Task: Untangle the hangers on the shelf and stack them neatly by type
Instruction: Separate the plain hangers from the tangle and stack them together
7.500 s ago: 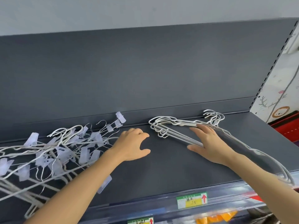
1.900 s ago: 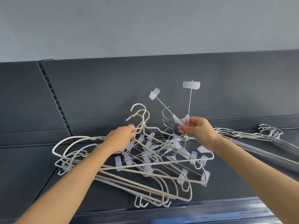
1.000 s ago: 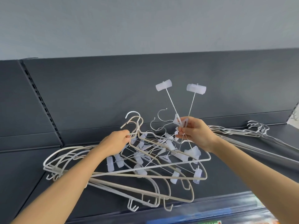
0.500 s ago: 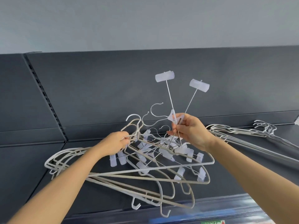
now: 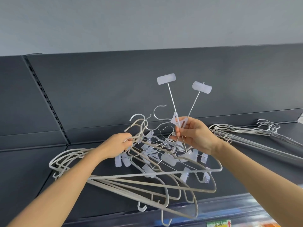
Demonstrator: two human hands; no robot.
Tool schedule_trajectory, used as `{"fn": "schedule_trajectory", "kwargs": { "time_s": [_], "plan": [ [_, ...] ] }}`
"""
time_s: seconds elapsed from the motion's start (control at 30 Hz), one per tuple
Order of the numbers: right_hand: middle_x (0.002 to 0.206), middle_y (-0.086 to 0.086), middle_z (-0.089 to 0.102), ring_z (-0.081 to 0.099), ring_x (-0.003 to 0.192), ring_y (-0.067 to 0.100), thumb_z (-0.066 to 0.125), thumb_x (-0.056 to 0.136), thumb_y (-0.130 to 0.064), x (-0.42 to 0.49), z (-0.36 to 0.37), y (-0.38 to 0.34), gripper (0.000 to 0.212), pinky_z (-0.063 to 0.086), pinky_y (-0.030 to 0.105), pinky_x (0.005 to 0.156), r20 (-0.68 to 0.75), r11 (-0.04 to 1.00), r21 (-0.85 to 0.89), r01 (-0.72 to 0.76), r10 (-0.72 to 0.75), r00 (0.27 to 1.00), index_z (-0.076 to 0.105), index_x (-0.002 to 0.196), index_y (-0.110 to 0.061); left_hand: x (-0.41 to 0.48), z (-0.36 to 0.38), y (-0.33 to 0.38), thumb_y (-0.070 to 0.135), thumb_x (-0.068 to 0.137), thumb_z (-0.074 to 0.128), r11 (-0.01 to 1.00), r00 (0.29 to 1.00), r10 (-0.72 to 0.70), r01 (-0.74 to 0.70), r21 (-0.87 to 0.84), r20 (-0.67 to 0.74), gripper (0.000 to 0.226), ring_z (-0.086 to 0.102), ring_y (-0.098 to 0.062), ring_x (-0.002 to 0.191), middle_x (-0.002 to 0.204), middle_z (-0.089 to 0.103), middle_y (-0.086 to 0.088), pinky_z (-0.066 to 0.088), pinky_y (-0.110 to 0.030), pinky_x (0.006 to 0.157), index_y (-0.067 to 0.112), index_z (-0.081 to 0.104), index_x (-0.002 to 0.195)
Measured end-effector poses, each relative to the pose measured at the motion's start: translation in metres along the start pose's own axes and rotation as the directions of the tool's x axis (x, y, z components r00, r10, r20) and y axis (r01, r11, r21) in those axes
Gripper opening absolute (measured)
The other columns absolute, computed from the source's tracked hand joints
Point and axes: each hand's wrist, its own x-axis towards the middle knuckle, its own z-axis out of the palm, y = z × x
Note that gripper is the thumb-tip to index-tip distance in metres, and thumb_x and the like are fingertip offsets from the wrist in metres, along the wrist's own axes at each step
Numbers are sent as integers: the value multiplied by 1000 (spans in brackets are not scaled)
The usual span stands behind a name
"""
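Note:
A tangle of beige coated hangers (image 5: 147, 182) and thin wire clip hangers with clear plastic clips (image 5: 168, 159) lies on the dark grey shelf (image 5: 32, 169). My left hand (image 5: 117, 145) grips the necks of the beige hangers near their hooks. My right hand (image 5: 195, 135) pinches two clip hangers (image 5: 172, 99) at their middles, lifted above the tangle, with their rods and clips pointing up. Their lower ends still reach into the pile. A neat stack of plain hangers (image 5: 246, 133) lies on the shelf to the right.
The shelf's dark back panel (image 5: 147, 79) rises behind the hangers, with a slotted upright (image 5: 47, 100) at the left. A clear price rail (image 5: 213, 215) with a label (image 5: 218, 223) runs along the shelf's front edge. A pale wall is above.
My right hand has raised the two clip hangers a little higher out of the tangle. My left hand keeps its grip on the beige hangers' necks.

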Motion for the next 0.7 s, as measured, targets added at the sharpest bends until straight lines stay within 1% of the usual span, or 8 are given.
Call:
{"fn": "schedule_trajectory", "kwargs": {
  "time_s": [0.07,0.17,0.2,0.3,0.4,0.5,0.57,0.7],
  "plan": [
    [76,10,56,55,70,19,43,87,20,-3,-3,-5,29,54,45,88,-36,998,37,46,-44,998,57,101,-1,-1,-3,0,18,97,47,1000,1000,6,-7,-9,-11,17,46,-15,66,79,57,-10,40,-30,63,6,59,93],
    [77,10,56,54,68,18,41,88,21,-6,-4,-13,28,53,42,86,-64,990,90,111,-106,992,57,99,0,-2,-9,6,16,97,47,998,999,23,-25,-56,-36,18,41,-9,55,74,55,-5,36,-18,53,3,58,92],
    [78,10,55,54,67,18,40,88,21,-8,-4,-15,28,54,42,86,-67,988,95,121,-115,991,56,99,0,-2,-10,9,16,98,47,997,999,33,-35,-64,-39,18,40,-8,53,73,55,-4,35,-17,51,3,57,92],
    [77,9,56,56,68,18,42,89,18,-13,-2,-18,26,54,43,86,-55,997,-9,81,-81,995,56,101,-1,0,-10,18,19,97,46,997,997,72,-73,-26,-34,18,42,-12,59,78,60,-8,37,-25,57,7,58,92],
    [77,9,56,57,68,18,44,90,17,-20,-2,-20,27,56,36,78,-86,991,-131,30,-41,995,58,104,-1,2,-9,21,23,97,45,996,997,75,-73,51,-34,18,47,-17,66,84,63,-9,41,-33,64,13,58,90],
    [75,7,57,54,70,23,43,89,19,-24,-2,-23,30,57,31,73,-172,967,-241,82,-125,977,59,104,-2,0,-10,17,25,98,45,993,999,41,-37,111,-29,18,49,-19,67,85,63,-9,42,-36,65,18,57,87],
    [73,5,59,55,73,26,43,89,19,-26,-2,-25,31,58,35,76,-204,960,-251,124,-178,963,59,103,-3,-2,-11,15,24,97,44,993,999,27,-23,116,-35,18,46,-18,65,85,63,-10,39,-34,62,18,56,86],
    [75,7,58,54,78,30,46,88,18,-31,-3,-30,31,55,45,85,-225,969,-181,169,-208,952,61,101,-5,-6,-12,17,21,98,43,994,998,19,-13,107,-52,18,45,-17,64,85,62,-9,39,-32,61,13,56,88]
  ]
}}
